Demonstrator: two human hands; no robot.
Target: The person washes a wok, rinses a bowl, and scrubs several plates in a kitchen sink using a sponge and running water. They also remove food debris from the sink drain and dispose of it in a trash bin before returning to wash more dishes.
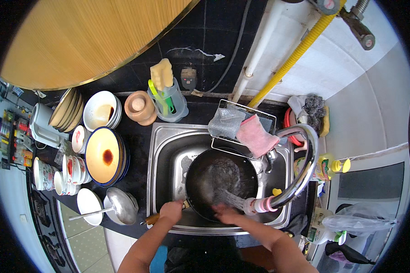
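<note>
A dark round wok [200,182] sits in the steel sink [162,182] with water in it. My left hand [171,212] is closed around its wooden handle [151,219], which sticks out past the sink's front left edge. Over the wok, the curved faucet [310,157] pours a stream of water [232,199] from its pink and white nozzle [259,205]. My right hand [227,214] reaches inside the near right rim, by the stream. Its fingers are blurred, and whether they hold anything is hidden.
Left of the sink stand stacked bowls and plates [102,148], a ladle [118,204] and a wooden mortar [140,107]. A wire rack [223,141] with a pink cloth [255,134] spans the sink's back. Bottles [325,166] stand to the right.
</note>
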